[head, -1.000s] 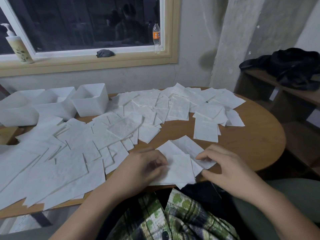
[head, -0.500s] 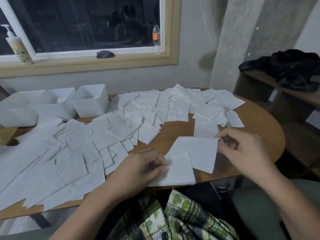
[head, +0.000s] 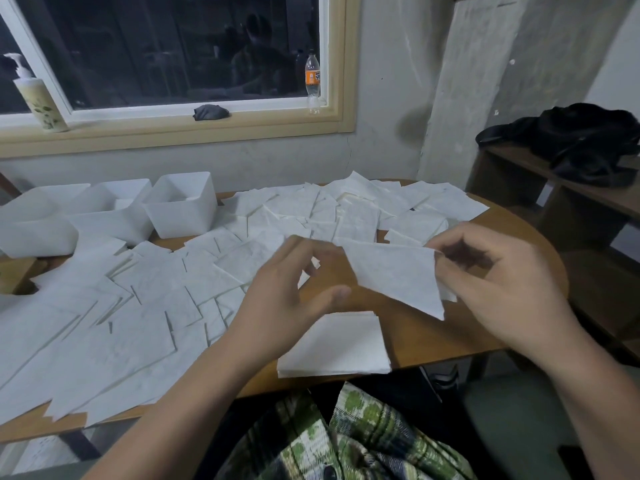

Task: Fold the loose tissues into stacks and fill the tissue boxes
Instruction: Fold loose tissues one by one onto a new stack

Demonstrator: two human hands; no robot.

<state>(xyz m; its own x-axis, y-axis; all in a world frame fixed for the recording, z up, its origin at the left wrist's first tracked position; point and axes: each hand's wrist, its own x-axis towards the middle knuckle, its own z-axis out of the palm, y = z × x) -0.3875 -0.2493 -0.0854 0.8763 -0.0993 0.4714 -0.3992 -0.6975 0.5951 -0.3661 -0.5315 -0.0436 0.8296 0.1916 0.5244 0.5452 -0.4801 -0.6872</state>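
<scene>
Stack (head: 334, 344) of folded tissues sits at the desk's (head: 433, 337) near edge, squared to take more. Above it the right hand (head: 491, 282) pinches one sheet (head: 398, 275) by its right edge, lifted clear, likely for folding. The left hand (head: 287, 292) reaches in, fingers loose, gripping nothing. Loose tissues (head: 138, 306) cover the left side, and the boxes (head: 180, 209) wait at the far left corner.

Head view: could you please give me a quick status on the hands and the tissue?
Right hand pinches one tissue, lifted over the table. Left hand at its left corner, grip blurred. Folded stack lies below; nothing in the way.
</scene>
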